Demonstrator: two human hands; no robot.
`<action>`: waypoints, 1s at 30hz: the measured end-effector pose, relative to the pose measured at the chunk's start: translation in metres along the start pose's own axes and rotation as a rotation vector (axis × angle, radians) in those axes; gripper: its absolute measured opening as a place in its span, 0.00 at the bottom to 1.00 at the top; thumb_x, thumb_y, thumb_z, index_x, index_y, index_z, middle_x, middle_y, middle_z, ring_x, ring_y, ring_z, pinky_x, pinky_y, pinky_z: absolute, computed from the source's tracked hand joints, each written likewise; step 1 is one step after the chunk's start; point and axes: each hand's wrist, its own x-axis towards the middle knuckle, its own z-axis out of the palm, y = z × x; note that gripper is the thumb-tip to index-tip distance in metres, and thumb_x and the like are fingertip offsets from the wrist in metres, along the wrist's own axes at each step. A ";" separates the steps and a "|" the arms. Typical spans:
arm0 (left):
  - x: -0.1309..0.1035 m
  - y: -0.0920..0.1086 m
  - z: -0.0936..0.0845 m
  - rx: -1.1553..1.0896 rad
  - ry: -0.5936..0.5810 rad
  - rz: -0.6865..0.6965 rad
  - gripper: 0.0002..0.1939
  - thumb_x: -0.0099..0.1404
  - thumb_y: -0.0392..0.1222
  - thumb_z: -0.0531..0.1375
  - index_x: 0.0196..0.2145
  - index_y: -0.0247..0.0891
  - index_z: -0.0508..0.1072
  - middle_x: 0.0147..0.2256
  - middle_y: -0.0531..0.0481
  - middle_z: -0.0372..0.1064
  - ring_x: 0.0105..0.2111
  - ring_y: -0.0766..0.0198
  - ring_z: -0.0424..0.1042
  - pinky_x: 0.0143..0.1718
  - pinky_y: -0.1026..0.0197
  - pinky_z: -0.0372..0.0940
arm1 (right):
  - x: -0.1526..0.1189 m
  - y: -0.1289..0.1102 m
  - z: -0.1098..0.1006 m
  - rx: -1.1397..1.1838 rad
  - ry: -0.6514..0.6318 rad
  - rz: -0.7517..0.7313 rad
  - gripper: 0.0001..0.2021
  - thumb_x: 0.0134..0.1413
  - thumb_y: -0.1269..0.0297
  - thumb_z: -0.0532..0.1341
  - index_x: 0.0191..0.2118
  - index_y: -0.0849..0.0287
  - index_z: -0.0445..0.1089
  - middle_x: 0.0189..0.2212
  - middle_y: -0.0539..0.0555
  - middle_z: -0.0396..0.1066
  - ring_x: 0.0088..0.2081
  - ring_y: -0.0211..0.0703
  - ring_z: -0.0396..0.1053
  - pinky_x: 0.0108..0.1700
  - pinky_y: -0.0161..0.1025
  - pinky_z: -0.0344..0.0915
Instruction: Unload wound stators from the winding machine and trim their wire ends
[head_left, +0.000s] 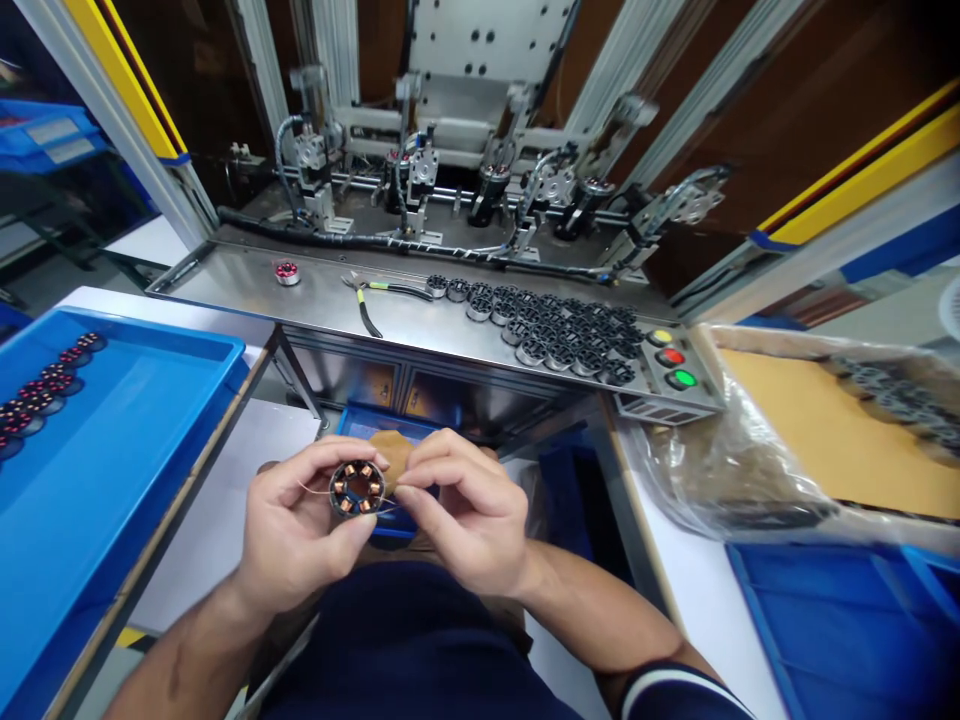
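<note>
**Inspector:** Head view shows a small wound stator (pixel 357 488) held close above the lap, in front of the steel bench (pixel 330 300). The left hand (pixel 300 535) closes on it by the outer rim, thumb below and fingers above; the right hand (pixel 461 520) pinches narrow at its right edge, apparently on a fine wire lead.

**Assessor:** Handling?

**Inspector:** Judged light and rigid in the core, but the copper coils and loose wire ends look delicate. Grip belongs on the rim, clear of the windings.

**Assessor:** Anything unclear?

**Inspector:** The wire itself is too thin to trace, and the stator's underside is hidden by fingers. Unwound cores (pixel 559 325) lie massed on the bench, count indistinct. The blue tray (pixel 150 400) at left is cut off by the frame.
</note>
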 end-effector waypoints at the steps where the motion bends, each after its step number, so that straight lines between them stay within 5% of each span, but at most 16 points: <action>1: -0.001 -0.001 0.000 0.039 0.020 0.038 0.19 0.50 0.27 0.65 0.41 0.40 0.79 0.36 0.46 0.79 0.35 0.59 0.79 0.36 0.61 0.75 | -0.002 -0.002 0.002 0.006 0.020 0.033 0.05 0.54 0.75 0.65 0.33 0.58 0.75 0.26 0.52 0.72 0.27 0.40 0.69 0.30 0.39 0.67; 6: -0.005 -0.010 0.003 0.213 0.131 0.238 0.23 0.50 0.27 0.65 0.45 0.41 0.78 0.38 0.46 0.79 0.37 0.59 0.78 0.37 0.59 0.75 | -0.009 -0.007 0.010 0.087 0.067 -0.027 0.09 0.52 0.77 0.65 0.36 0.57 0.76 0.26 0.52 0.72 0.28 0.40 0.70 0.30 0.38 0.69; 10: -0.004 -0.007 0.004 0.211 0.142 0.247 0.23 0.50 0.27 0.65 0.44 0.41 0.78 0.37 0.47 0.79 0.36 0.59 0.78 0.38 0.60 0.75 | -0.008 -0.002 0.010 0.082 0.029 -0.149 0.12 0.52 0.78 0.64 0.41 0.57 0.77 0.27 0.54 0.73 0.28 0.41 0.70 0.30 0.39 0.70; 18: 0.001 0.004 0.001 -0.209 -0.033 -0.162 0.15 0.52 0.38 0.70 0.40 0.42 0.81 0.33 0.45 0.80 0.29 0.59 0.79 0.30 0.63 0.75 | 0.017 0.010 -0.010 0.149 -0.182 -0.156 0.16 0.53 0.62 0.70 0.49 0.53 0.76 0.37 0.56 0.73 0.38 0.46 0.71 0.39 0.46 0.71; 25: 0.002 -0.001 0.006 -0.299 -0.105 -0.264 0.20 0.51 0.55 0.72 0.37 0.40 0.82 0.30 0.42 0.80 0.29 0.54 0.80 0.31 0.57 0.76 | 0.041 0.009 -0.016 0.150 -0.407 -0.266 0.07 0.55 0.58 0.69 0.39 0.53 0.78 0.40 0.57 0.75 0.42 0.46 0.73 0.44 0.48 0.72; 30: 0.004 0.001 0.006 -0.366 -0.161 -0.334 0.18 0.52 0.54 0.71 0.36 0.39 0.82 0.29 0.43 0.79 0.28 0.56 0.79 0.29 0.60 0.75 | 0.033 0.004 -0.017 0.035 -0.297 -0.354 0.02 0.59 0.64 0.67 0.37 0.55 0.76 0.39 0.57 0.76 0.39 0.45 0.72 0.41 0.48 0.72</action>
